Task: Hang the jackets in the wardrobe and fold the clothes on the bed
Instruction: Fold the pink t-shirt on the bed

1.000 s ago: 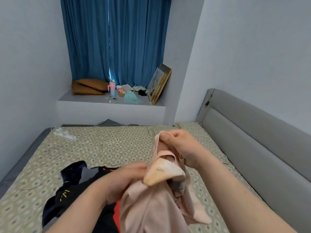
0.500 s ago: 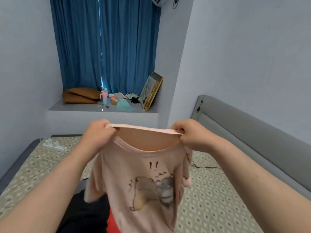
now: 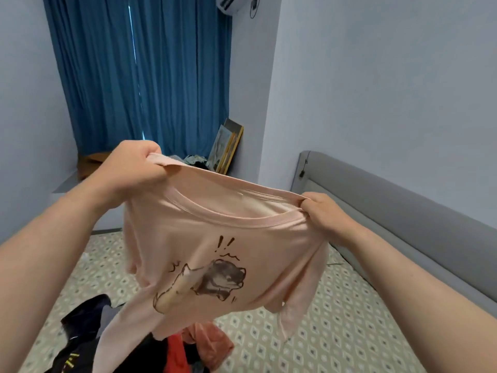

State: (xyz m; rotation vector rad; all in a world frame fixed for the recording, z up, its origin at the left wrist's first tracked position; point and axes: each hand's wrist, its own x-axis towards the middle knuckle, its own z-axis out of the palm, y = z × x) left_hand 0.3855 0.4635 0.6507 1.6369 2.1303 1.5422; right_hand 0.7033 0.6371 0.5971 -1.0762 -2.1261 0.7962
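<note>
The bed (image 3: 336, 332) has a diamond-patterned sheet and a grey headboard (image 3: 403, 211) on the right. A dark garment (image 3: 80, 332), a red piece (image 3: 174, 356) and a salmon one (image 3: 212, 341) lie heaped at its near edge.

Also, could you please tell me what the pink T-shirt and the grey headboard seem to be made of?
Pink T-shirt: apparently a thin, soft knit, likely cotton jersey, matte; it drapes limply and has a ribbed neckline band.
Headboard: padded upholstery in smooth grey covering, faintly sheened, with a long horizontal seam; fabric or faux leather, I cannot tell.
</note>
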